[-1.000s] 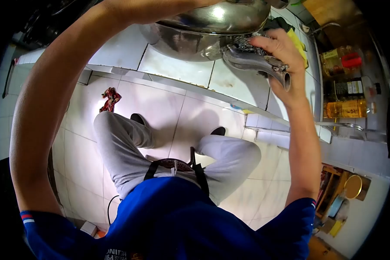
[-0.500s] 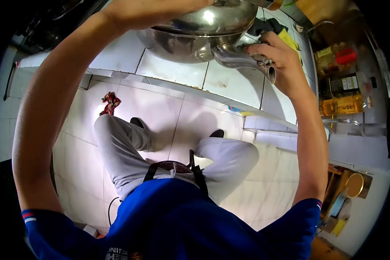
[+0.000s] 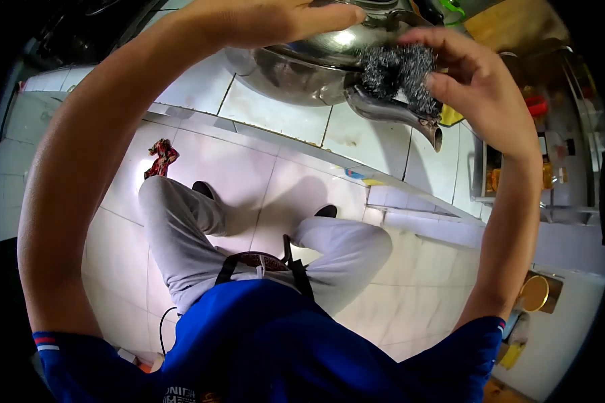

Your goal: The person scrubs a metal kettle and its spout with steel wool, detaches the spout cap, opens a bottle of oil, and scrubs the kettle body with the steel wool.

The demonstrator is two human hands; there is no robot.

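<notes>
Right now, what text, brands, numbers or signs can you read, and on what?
Blue shirt: small white print, cut off by the picture's edge; one line looks like "HETI...", not certain.
Bottles at right: labels too blurred to read.
Blue-and-yellow patch at the counter edge: too small to read.
No number or sign is legible.

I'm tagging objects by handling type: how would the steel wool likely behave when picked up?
The steel wool should squash and flex, being a loose tangle of fine strands. It is probably light for its size, given the airy weave. Its ragged outline suggests it would hardly roll, and might snag rather than slip from the right hand.
</notes>
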